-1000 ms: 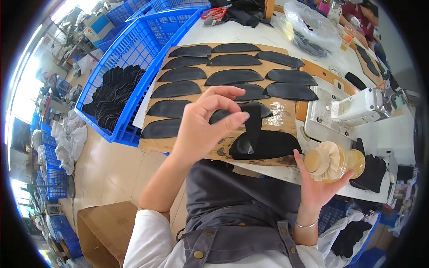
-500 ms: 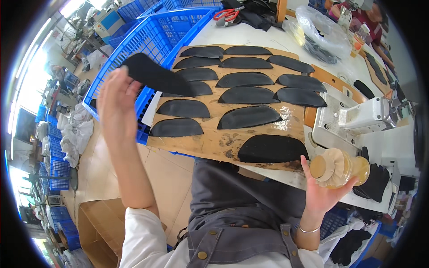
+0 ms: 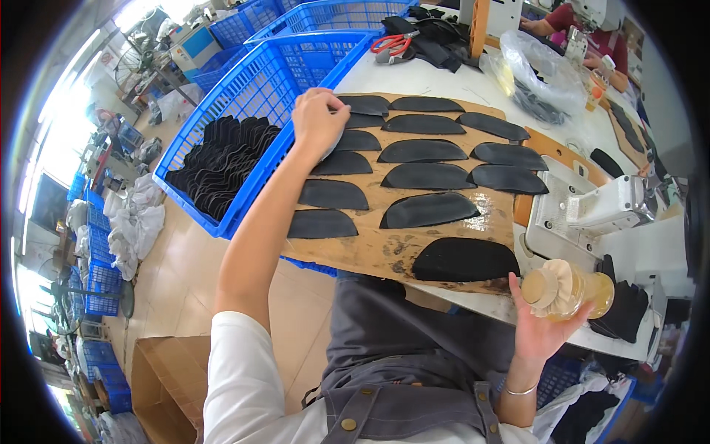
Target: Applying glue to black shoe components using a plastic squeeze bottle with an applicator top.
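Note:
Thin black half-moon pieces lie in rows on a stained cardboard sheet on the table. At its far left corner, my left hand is closed, thumb and fingers pinching the left end of the farthest piece. My right hand holds a clear jar of yellowish liquid, tilted on its side, its round top wrapped in pale gathered material. A matte black piece lies at the cardboard's near edge, beside the jar. Left of the board, a blue plastic basket contains many wavy, stacked black pieces.
A white sewing machine stands right of the cardboard. Beyond it are a clear plastic bag, red-handled pliers and black scraps. A co-worker's arm shows at the far right. An open carton sits on the floor.
My left hand has moved right from above the basket to the cardboard's far left corner. The black piece it held has left it. My right hand still holds the jar.

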Demonstrator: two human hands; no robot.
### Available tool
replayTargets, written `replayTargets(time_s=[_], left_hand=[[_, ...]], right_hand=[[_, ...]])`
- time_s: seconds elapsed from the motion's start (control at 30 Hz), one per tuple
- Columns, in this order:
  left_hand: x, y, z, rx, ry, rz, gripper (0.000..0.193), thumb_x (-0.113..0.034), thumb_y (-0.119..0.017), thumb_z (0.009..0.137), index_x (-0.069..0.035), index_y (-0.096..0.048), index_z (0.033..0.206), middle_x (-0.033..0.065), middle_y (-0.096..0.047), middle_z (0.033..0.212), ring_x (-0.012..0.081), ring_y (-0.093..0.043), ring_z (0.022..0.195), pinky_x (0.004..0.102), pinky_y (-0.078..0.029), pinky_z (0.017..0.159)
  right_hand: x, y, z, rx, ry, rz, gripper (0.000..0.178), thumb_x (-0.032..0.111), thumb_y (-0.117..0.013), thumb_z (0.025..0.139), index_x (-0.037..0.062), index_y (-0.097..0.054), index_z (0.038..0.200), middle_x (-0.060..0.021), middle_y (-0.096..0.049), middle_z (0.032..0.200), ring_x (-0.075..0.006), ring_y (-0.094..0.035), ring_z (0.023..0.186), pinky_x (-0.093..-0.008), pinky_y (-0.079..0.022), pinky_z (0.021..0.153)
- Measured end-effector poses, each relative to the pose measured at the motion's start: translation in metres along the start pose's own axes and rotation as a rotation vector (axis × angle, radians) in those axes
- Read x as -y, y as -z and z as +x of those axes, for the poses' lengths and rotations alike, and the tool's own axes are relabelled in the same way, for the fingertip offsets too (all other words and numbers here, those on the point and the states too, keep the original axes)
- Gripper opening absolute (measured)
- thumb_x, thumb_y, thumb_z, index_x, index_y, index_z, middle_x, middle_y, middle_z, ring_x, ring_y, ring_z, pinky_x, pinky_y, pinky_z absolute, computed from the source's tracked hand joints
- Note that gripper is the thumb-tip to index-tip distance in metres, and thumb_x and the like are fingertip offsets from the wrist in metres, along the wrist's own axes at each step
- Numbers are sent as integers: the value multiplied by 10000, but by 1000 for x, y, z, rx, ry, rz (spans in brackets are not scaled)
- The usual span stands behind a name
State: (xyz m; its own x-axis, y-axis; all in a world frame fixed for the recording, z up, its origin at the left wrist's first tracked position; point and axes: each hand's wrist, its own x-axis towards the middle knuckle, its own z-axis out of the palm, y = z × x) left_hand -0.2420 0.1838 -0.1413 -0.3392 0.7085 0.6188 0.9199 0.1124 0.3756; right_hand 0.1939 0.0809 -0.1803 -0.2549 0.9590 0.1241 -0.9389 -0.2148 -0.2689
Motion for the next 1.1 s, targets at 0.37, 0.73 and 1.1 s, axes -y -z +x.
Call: replayTargets(time_s=[0.37,0.73,1.1], left_hand=[[-3,-1,16,236,187,3,191,-235,-672,655,-67,-711,738,158,-664,790,318,-634,767,382,-501,702],[61,89,7,-45,526,-340,226,-223,-715,722,-9,-658,769,11,-571,648,84,-519,588,228,-395,526],[94,132,-36,-216,696,-550,214,-258,-706,769,-66,-641,836,3,-613,717,109,-613,650,192,-438,545]], right_hand=[[-1,1,1,-15,-3,24,654,587,-470,852,188,-364,1360,-48,-395,1388,-271,-361,1289,-654,-91,1054],[3,2,2,3,-19,10,655,582,-466,858,181,-360,1365,-49,-402,1384,-264,-365,1290,-650,-97,1057],[1,-1,2,-21,-8,41,632,561,-483,861,194,-362,1362,-36,-399,1385,-264,-360,1292,-651,-115,1052]])
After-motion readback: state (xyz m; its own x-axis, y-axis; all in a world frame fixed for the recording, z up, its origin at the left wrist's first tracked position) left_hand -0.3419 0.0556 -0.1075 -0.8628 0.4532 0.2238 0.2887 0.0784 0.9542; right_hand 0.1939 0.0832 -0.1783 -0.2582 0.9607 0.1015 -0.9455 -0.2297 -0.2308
